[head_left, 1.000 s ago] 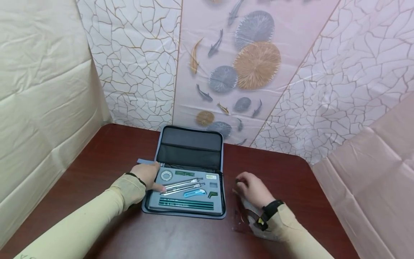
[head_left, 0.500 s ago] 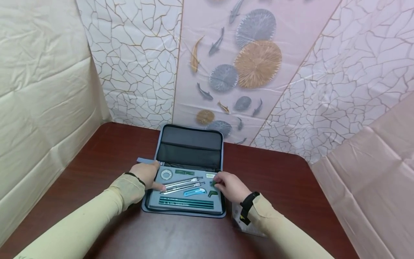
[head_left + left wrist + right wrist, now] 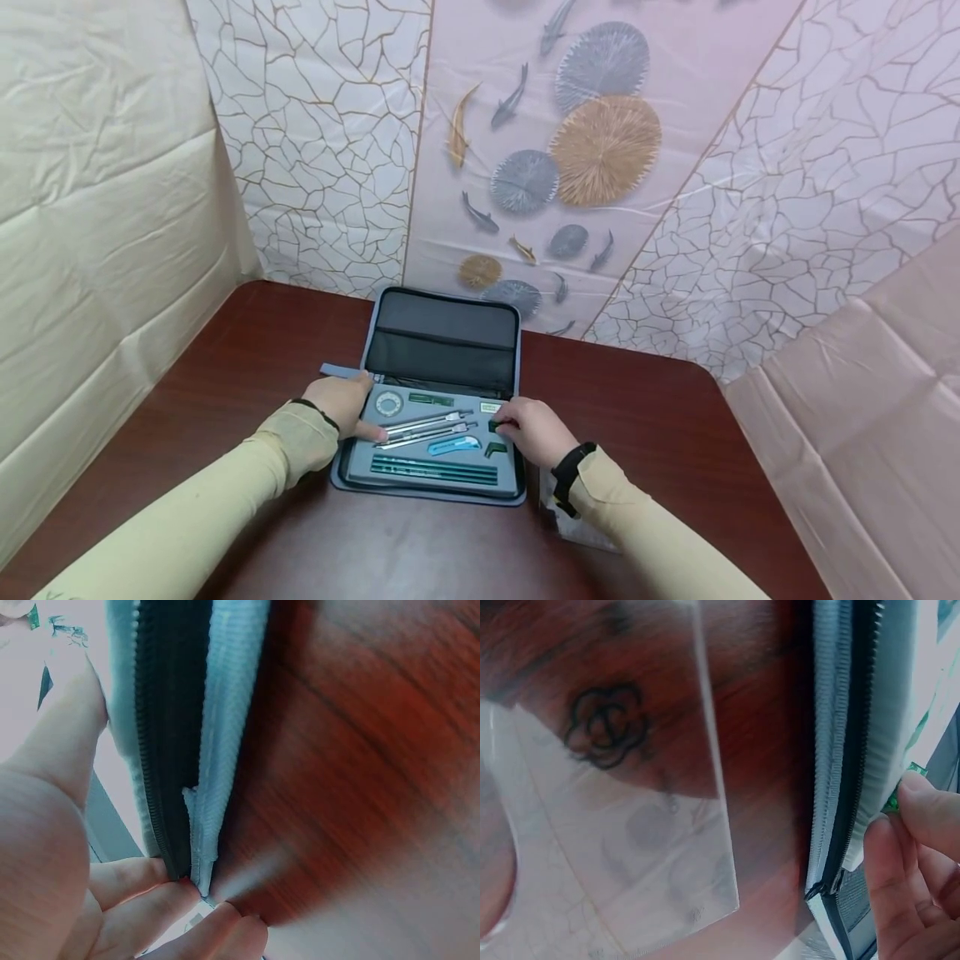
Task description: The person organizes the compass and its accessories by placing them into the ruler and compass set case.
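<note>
Shows glossy wood on the table (image 3: 420,542), bottom centre; shiny metal on compasses (image 3: 427,434), mid-frame; ribbed cloth on case (image 3: 829,750).

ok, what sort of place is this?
Probably a makeshift tabletop recording booth: a dark reddish table screened by a creased cream sheet on the left and a fish-patterned backdrop behind, with an open zip case on the tabletop.

We find the small green piece (image 3: 917,769) partly hidden by the right hand (image 3: 540,432), the clear sheet (image 3: 587,533) by the right sleeve (image 3: 660,529); the pencils (image 3: 435,470) bear print too small to read.
</note>
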{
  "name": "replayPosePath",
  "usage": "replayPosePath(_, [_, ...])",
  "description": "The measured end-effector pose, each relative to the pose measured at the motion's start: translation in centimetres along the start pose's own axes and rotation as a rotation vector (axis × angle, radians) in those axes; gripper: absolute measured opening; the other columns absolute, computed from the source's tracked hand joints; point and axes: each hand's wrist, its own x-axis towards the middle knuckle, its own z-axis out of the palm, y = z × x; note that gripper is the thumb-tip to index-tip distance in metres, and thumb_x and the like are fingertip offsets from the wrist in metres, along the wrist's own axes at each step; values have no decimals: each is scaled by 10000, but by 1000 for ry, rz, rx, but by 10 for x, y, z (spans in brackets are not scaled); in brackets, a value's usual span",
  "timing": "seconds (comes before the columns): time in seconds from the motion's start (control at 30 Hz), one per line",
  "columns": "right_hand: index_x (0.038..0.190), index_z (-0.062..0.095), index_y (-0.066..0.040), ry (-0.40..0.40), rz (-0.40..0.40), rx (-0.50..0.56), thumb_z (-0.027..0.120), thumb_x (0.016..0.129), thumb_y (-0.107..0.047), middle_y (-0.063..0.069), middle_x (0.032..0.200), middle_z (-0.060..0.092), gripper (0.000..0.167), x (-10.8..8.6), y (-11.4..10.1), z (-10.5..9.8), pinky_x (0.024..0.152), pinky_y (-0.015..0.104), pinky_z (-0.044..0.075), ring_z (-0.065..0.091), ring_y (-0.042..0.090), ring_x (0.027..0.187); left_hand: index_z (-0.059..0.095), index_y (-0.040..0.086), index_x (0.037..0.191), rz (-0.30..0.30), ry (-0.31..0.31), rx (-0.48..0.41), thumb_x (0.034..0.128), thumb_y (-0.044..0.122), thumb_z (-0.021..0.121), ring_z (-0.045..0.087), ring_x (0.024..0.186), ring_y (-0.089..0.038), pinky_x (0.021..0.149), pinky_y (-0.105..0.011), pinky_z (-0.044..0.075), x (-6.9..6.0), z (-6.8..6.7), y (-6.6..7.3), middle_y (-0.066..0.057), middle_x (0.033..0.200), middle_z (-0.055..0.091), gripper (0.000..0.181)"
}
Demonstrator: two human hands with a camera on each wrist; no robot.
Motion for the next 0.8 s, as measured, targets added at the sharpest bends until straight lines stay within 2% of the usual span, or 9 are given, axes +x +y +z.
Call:
replayPosePath(0.2, [996,769,-129,1,0,-107,683,895,-51,-16,951,676,154,-1,-6,2,799,316,526,610,101,893,422,-49,1424,35,10,1,740,615,737,566,1160,-369,914,-477,480,-5,-3,2,-227,1451,419,1005])
replayPosePath(0.37, [1010,767,-111,17,-12,-182,690,889,-50,-4,924,667,156,-3,-10,6,766,301,529,600,95,849,425,-44,1425,35,3,11,752,616,726,549,1186,-363,916,-469,480,-5,-3,2,-216,1463,408,989])
replayPosePath(0.53, [1011,763,-120,22,-80,-373,709,854,6,11,900,660,208,-6,-13,11,713,271,532,590,101,813,417,-30,1435,26,-9,22,762,625,711,544,1196,-349,912,-462,485,-2,-1,2,-202,1473,400,984])
replayPosePath(0.63, [1023,762,-117,-7,-108,-482,724,826,34,25,918,682,251,-8,-19,10,723,283,536,603,131,819,428,-26,1430,24,-3,11,756,620,720,542,1197,-352,914,-469,482,-1,-1,3,-204,1467,409,978])
replayPosePath(0.8, [991,755,-129,-83,-134,-586,775,780,11,14,912,718,255,-12,-30,6,721,312,524,621,177,804,433,-34,1423,28,2,5,756,616,722,533,1207,-360,917,-474,479,-3,-1,2,-212,1462,412,975])
